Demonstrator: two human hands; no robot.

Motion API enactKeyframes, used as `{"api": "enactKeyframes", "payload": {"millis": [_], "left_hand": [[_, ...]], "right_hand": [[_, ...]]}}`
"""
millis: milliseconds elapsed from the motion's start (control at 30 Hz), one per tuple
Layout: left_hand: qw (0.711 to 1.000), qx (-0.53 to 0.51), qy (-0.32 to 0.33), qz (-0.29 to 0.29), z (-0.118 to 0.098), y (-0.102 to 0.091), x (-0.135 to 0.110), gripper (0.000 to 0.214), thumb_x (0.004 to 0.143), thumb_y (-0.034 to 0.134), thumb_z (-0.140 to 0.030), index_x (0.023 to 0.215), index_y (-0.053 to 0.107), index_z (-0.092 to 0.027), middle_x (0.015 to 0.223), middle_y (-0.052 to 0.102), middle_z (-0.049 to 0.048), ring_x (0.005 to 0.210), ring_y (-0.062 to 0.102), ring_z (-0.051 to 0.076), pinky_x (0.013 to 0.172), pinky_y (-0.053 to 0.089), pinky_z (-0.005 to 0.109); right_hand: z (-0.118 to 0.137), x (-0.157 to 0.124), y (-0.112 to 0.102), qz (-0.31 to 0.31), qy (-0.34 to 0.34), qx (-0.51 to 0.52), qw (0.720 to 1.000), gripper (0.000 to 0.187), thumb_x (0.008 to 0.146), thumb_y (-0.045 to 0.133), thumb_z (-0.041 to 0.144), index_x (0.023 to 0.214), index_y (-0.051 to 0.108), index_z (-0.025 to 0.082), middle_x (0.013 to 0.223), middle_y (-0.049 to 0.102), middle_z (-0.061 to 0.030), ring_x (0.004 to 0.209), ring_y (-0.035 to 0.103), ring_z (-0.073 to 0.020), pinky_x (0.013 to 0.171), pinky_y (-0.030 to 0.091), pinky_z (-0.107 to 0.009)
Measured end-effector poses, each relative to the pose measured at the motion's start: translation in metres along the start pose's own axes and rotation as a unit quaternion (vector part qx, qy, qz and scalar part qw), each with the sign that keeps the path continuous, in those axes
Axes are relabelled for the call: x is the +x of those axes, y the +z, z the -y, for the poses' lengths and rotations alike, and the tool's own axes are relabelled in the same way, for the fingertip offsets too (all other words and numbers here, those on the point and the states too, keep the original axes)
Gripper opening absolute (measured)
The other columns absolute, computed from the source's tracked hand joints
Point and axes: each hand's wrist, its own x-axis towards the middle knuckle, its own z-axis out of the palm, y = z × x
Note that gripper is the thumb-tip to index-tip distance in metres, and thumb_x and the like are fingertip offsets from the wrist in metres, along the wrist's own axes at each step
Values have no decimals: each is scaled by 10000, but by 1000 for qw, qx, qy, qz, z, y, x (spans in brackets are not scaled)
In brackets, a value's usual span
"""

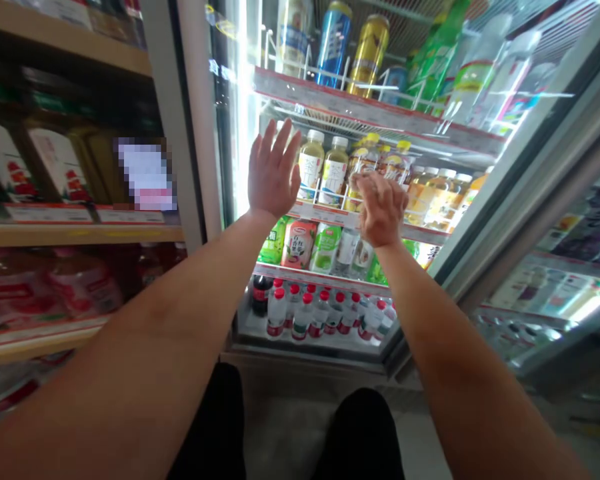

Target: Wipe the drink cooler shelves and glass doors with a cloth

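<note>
Pale plastic tea bottles [311,167], white-capped, are standing on the cooler's wire shelf [325,212] beside my left hand [273,175], fingers spreading empty. My right hand [380,210] is blurring before amber yellow-capped bottles [367,157], grip unreadable. A glass door [530,160] is standing open rightward, with wooden shelving [80,233] leftward.

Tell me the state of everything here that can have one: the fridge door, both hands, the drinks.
Fridge door: open, swung to the right.
Left hand: raised, open, fingers spread, empty.
Right hand: blurred, fingers bent, at the yellow-capped bottles; grip unclear.
White-capped bottles: upright, capped.
Red-capped bottles: upright, capped, bottom shelf.
Cans: standing, top shelf.
</note>
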Motion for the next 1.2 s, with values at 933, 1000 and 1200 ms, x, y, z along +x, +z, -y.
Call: {"api": "enactKeyframes", "payload": {"millis": [933,1000,1200], "left_hand": [[998,-10,-62,4,-3,1,-5,608,989,215,-475,1578,244,-326,1640,148,-192,1530,-114,61,1307,-81,353],[998,-19,-66,8,-4,0,-6,615,981,249,-474,1579,244,-329,1638,163,-190,1524,-135,68,1304,-97,359],[997,-17,-79,18,-4,0,-6,573,1009,240,-406,1572,282,-313,1650,122,-154,1544,-41,88,1316,-30,390]], "right_hand": [[22,75,4,26,8,11,1000,508,1013,304,302,1493,471,299,1451,531,-91,1391,412,-341,1116,316,-616],[28,72,3,94,-61,19,994,493,1014,319,331,1476,487,305,1457,534,-72,1393,417,-324,1124,328,-589],[31,65,1,127,-105,25,986,461,1018,328,379,1415,551,311,1445,549,-60,1381,434,-314,1126,332,-564]]}}
